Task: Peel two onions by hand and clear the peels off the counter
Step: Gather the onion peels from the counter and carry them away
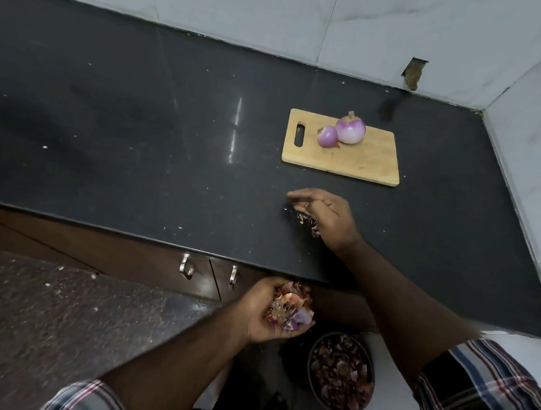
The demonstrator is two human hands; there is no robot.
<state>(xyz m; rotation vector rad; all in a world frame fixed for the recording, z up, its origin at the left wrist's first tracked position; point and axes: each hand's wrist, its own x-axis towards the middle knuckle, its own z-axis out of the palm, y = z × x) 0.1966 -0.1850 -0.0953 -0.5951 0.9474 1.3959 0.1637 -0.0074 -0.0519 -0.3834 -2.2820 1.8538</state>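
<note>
2 peeled onions (343, 134) on 1 cutting board (359, 164).
Left hand (276, 311) cupped around a heap of peels (290, 309); right hand (325, 212) flat-fingered on counter (142, 119), sweeping scraps (307, 221).

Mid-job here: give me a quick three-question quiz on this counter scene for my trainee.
1. True or false: both peeled onions sit on the cutting board.
2. Which hand holds a heap of peels below the counter edge? A) left B) right
3. Fill in: the round container on the floor holds ____.

Key:
1. True.
2. A: the left hand cups the peels; the right hand sweeps scraps on the counter.
3. Onion peels.
</note>
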